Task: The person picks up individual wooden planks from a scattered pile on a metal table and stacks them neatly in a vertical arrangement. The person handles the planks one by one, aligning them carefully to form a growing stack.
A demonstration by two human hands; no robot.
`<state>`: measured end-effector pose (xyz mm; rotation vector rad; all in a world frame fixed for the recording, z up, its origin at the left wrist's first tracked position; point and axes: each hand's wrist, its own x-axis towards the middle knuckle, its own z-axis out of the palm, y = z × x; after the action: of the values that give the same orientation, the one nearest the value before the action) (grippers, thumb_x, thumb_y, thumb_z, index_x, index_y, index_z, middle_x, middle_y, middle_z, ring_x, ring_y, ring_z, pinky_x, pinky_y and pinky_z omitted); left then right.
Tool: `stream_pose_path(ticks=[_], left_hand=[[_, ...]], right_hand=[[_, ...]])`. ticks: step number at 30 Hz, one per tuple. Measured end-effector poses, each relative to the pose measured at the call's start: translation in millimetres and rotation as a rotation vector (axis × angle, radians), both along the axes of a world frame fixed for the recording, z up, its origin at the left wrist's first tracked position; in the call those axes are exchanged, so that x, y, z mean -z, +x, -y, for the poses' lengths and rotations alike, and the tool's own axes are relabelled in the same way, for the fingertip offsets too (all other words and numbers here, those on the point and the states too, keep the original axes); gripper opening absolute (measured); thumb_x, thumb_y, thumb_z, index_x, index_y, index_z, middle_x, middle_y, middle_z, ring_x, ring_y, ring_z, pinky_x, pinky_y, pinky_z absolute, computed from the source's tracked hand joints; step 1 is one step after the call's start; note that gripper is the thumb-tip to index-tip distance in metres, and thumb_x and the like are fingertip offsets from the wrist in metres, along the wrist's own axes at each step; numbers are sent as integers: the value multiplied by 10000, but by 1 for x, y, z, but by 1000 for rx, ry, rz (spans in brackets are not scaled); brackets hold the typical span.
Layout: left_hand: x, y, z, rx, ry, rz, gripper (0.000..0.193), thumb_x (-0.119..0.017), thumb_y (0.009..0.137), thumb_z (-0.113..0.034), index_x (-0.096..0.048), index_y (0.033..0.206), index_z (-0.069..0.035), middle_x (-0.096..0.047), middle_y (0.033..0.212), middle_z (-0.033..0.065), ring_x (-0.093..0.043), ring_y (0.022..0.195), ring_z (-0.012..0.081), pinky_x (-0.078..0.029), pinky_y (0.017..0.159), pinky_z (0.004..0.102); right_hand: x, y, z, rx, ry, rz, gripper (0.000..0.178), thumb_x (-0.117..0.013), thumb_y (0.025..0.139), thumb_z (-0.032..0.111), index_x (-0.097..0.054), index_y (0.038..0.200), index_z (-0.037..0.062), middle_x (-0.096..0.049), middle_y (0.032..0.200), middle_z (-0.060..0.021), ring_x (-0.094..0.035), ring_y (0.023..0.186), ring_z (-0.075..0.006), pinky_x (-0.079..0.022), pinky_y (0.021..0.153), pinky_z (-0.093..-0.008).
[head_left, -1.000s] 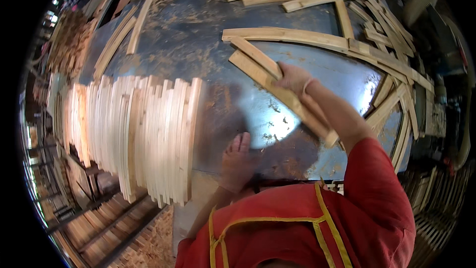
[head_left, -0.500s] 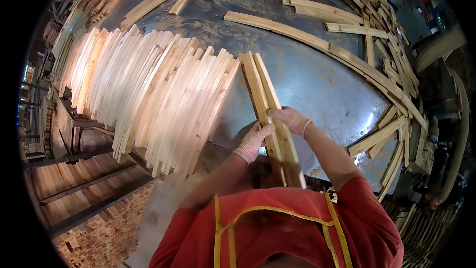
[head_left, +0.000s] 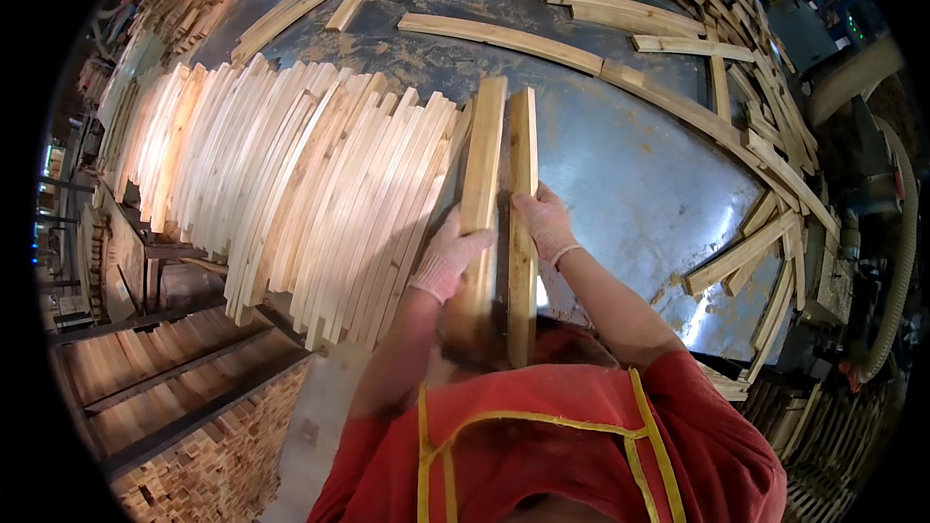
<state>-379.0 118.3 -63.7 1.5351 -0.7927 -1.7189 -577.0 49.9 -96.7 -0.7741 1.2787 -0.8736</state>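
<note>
My gloved left hand [head_left: 453, 254] is closed around a pale wooden strip [head_left: 481, 165], its wide face turned up. A second, narrower-looking wooden strip [head_left: 524, 271] is gripped in my gloved right hand [head_left: 546, 220]. The two strips stand nearly parallel in front of me, with a gap between them, their near ends close to my apron. Just left of my left hand lies a long row of pale strips [head_left: 334, 174], packed side by side. Fingers on the far side of each strip are partly hidden.
Under the strips is a dusty metal table [head_left: 620, 184]. Long loose strips [head_left: 499, 36] lie across its far part, and a jumbled heap of strips [head_left: 717, 0] runs along the right. Lower left stands a stack of cut wood [head_left: 208, 426]. A ribbed hose [head_left: 906, 252] hangs far right.
The two strips, held together before, are now apart, one in each hand. My left hand has moved left with its strip. A long loose strip at the back has slid left.
</note>
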Motion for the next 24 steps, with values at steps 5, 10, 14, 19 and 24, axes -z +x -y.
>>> stream_pose_path(ticks=[5, 10, 14, 19, 24], left_hand=[[-28, 14, -37, 321, -171, 1237, 892, -756, 915, -407, -384, 1628, -21, -511, 1553, 275, -531, 1399, 434, -446, 1142, 569], [6, 1, -30, 309, -457, 1653, 1017, -716, 918, -501, -281, 1644, 63, -413, 1647, 272, -367, 1551, 443, -311, 1267, 582], [22, -6, -26, 343, -334, 1778, 989, -690, 933, -444, -249, 1650, 74, -378, 1682, 257, -330, 1585, 437, -288, 1285, 575], [29, 17, -24, 407, -323, 1694, 968, -721, 893, -444, -324, 1625, 50, -388, 1667, 269, -367, 1553, 448, -283, 1280, 598], [39, 9, -21, 366, -362, 1785, 985, -784, 837, -427, -365, 1602, 33, -379, 1652, 280, -346, 1539, 481, -291, 1261, 620]], right_hand=[[-51, 21, 16, -768, -42, -616, 667, -644, 1022, 503, -598, 1433, -20, -698, 1267, -330, -692, 1194, -429, -555, 1018, -484], [-42, 22, 56, -1228, -327, -575, 797, -670, 995, 531, -515, 1543, -27, -627, 1466, -290, -618, 1358, -422, -507, 1142, -486], [-61, -112, 160, -674, -427, -813, 726, -786, 913, 430, -573, 1522, 98, -677, 1411, -213, -643, 1317, -393, -527, 1115, -484], [-96, -369, 251, -374, -727, -1553, 1176, -964, 650, 381, -404, 1630, 52, -605, 1486, -247, -571, 1384, -426, -494, 1150, -487], [-92, -403, 248, -606, -169, -1572, 1166, -909, 680, 333, -350, 1686, 142, -650, 1442, -237, -644, 1311, -396, -528, 1101, -438]])
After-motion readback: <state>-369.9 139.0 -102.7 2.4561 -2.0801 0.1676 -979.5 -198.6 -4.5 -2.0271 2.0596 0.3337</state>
